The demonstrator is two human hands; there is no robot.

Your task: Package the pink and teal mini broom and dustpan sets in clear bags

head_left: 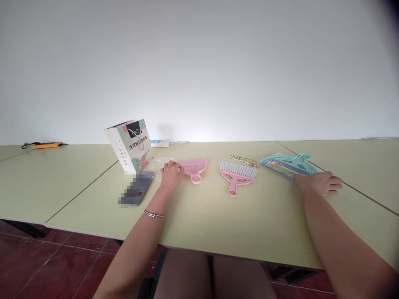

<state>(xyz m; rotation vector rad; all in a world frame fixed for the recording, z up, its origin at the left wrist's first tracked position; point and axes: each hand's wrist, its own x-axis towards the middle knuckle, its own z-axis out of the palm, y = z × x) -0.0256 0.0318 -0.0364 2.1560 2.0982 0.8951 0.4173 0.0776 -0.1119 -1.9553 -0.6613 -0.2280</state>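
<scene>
My left hand [172, 172] is closed, its fingers bent down at the left edge of a pink dustpan [195, 166] and over a crumpled clear plastic bag [156, 163]. Which of these it grips is hidden. My right hand [323, 184] rests at the near right side of a packaged teal dustpan and brush set [285, 163], its fingers apart and pointing right. Between the hands lies a pink hand brush [237, 178], white bristles facing away from me. A narrow printed card strip [245, 160] lies behind the brush.
A white printed paper bag [127, 145] stands at the left, with a phone [137, 190], partly pixelated, in front of it. Against the wall are a white power strip [160, 143] and an orange object with black straps [48, 145]. The table's front edge [215, 254] is close to me.
</scene>
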